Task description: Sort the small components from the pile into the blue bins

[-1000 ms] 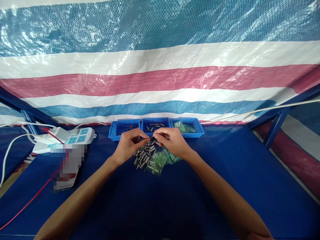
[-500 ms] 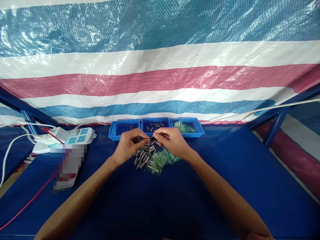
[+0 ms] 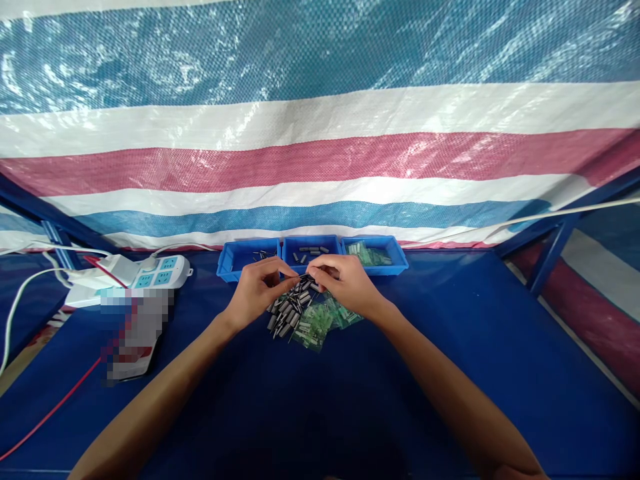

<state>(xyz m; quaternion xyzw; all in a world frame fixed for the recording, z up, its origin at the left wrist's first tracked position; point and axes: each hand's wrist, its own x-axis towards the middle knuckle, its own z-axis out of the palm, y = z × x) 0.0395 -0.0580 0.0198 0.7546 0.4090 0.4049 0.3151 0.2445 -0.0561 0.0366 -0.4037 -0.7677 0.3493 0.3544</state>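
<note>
My left hand (image 3: 257, 289) and my right hand (image 3: 345, 281) meet fingertip to fingertip above a pile of small dark cylindrical parts (image 3: 287, 312) on the blue table. Both hands are pinched on one small dark part (image 3: 304, 280) held between them. Small green circuit boards (image 3: 320, 321) lie beside and under the pile, below my right hand. Behind the hands stand three blue trays: the left tray (image 3: 240, 257) with a few thin parts, the middle tray (image 3: 313, 245) with dark cylinders, the right tray (image 3: 395, 260) with green boards.
A white power strip (image 3: 150, 270) with plugged cables sits at the left, with a blurred-out object (image 3: 133, 333) in front of it and a red wire (image 3: 50, 413) trailing to the near left. A striped tarp (image 3: 320, 133) hangs behind the table. Blue frame bars (image 3: 555, 253) stand at the right.
</note>
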